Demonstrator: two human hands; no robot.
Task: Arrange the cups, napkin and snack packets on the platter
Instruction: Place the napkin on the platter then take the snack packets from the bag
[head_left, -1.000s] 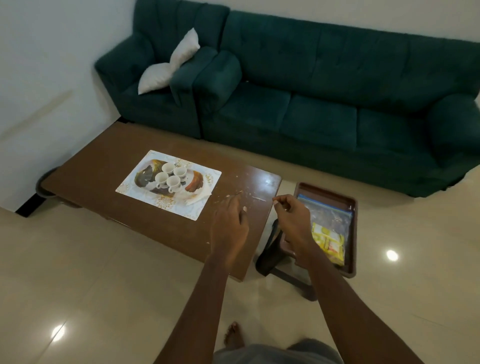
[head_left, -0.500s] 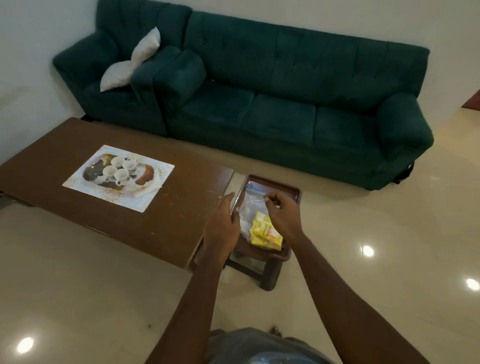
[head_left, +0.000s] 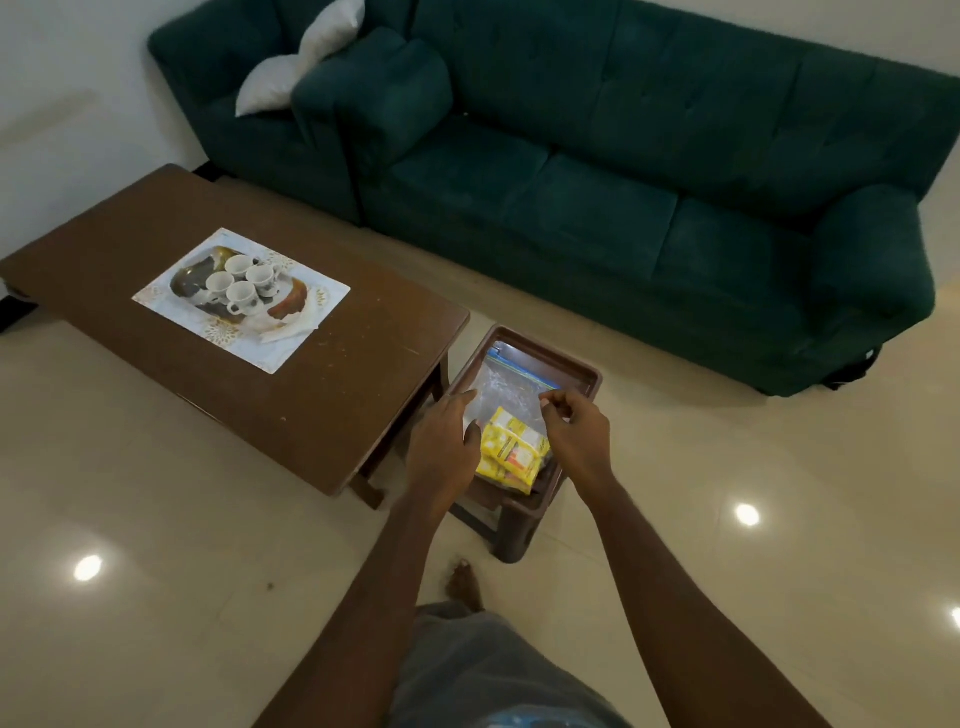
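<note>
Both hands over small brown stool (head_left: 582, 375) w/ tray top, just right of coffee table (head_left: 332, 395). Left hand (head_left: 441, 447): fingers straight, together, touching clear zip bag (head_left: 501, 389). Right hand (head_left: 576, 436): fingers curled, pinching the bag's right edge. Yellow snack packets (head_left: 511, 452) inside the bag, btwn hands. Four cups (head_left: 240, 283) + napkin (head_left: 291, 325) already on platter (head_left: 189, 283), on placemat (head_left: 270, 353) mid-table.

Left of frame: long brown wooden coffee table (head_left: 332, 395); a white patterned rectangular placemat (head_left: 171, 304) bears four white ceramic cups (head_left: 241, 285) on a dark platter (head_left: 188, 279)
Centre: small brown plastic stool (head_left: 582, 375) holding a clear zip-top plastic bag (head_left: 501, 387) and yellow snack packets (head_left: 511, 452)
Left hand (head_left: 441, 447): fingers extended over the bag
Right hand (head_left: 574, 434): fingers curled, pinching the bag
Top: dark green fabric sofa (head_left: 623, 171); white cushion (head_left: 296, 62)
</note>
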